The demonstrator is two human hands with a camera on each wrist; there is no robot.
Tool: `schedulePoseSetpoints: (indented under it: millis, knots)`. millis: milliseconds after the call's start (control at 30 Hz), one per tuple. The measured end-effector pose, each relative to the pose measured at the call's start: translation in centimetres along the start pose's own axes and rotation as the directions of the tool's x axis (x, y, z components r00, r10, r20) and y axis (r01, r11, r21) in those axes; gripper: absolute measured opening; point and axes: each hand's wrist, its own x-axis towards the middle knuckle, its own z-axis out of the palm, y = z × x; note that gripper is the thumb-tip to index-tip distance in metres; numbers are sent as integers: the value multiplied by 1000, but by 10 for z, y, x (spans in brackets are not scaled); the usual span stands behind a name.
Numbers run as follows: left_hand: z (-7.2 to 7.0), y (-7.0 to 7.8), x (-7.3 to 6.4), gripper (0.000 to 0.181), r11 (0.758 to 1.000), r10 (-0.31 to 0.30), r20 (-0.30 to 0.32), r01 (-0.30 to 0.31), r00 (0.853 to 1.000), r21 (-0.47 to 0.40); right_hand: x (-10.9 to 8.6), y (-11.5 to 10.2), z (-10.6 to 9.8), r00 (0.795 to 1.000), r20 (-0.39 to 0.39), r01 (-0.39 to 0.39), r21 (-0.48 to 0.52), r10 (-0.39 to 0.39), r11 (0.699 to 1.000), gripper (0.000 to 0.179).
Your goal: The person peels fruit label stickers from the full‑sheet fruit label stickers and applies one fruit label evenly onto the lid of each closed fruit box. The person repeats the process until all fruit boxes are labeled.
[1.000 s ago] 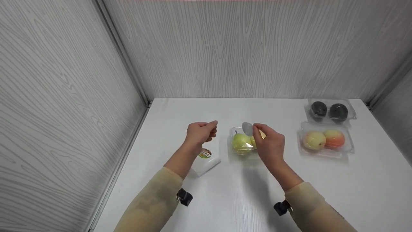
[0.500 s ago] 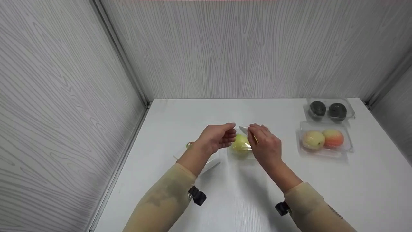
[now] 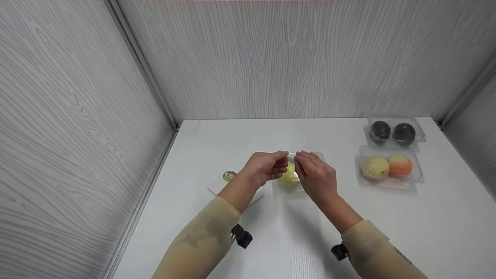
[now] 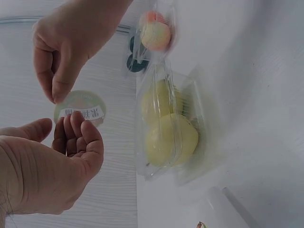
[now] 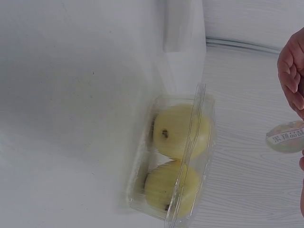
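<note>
Closer than a second ago, the left hand, half-curled and empty, hangs beside the right hand, which pinches a sticker above a clear box of two yellow fruits. At right, another box holds two peach-toned fruits; behind it, a third box, two dark fruits.

The left sleeve is beige with a blurred grey, star-like patch; the right sleeve, also beige, bears dark, letter-like marks. Blocky black wrist cameras sit on both.
</note>
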Motion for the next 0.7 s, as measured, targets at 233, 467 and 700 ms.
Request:
schedulePoseSetpoints:
  millis: [233,467,700]
  knots:
    - [0,-1,0,19,1000,15,11,-15,1000,8,-3,3,5,996,-58,64,16,-63,998,14]
    - [2,-3,2,21,995,72,-24,-70,997,71,-7,5,5,1000,-16,-11,91,13,996,16]
    - [-4,-6,7,18,975,131,-61,-117,989,191,-8,14,-5,900,115,-435,226,420,871,19]
